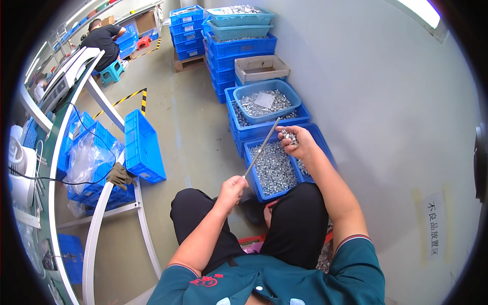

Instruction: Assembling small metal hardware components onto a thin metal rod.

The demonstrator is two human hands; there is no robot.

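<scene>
A thin metal rod (263, 146) slants up and to the right, its lower end pinched in my left hand (232, 192) above my knees. My right hand (301, 143) is cupped around a small handful of shiny metal nuts (289, 138), close to the rod's upper end. Below both hands stands a blue bin (252, 173) filled with similar small metal parts (275, 168). Behind it, a light blue basket (292, 90) of metal parts sits on another blue bin (233, 127), with a pale flat packet (264, 99) lying on top.
Stacked blue crates (216, 63) and an off-white box (254, 77) line the wall (386, 101). Left of me are a white-framed workbench (96, 244), a blue crate (146, 145) on its side and a brown glove (121, 176). A person (104, 41) sits on a teal stool (111, 72) farther back.
</scene>
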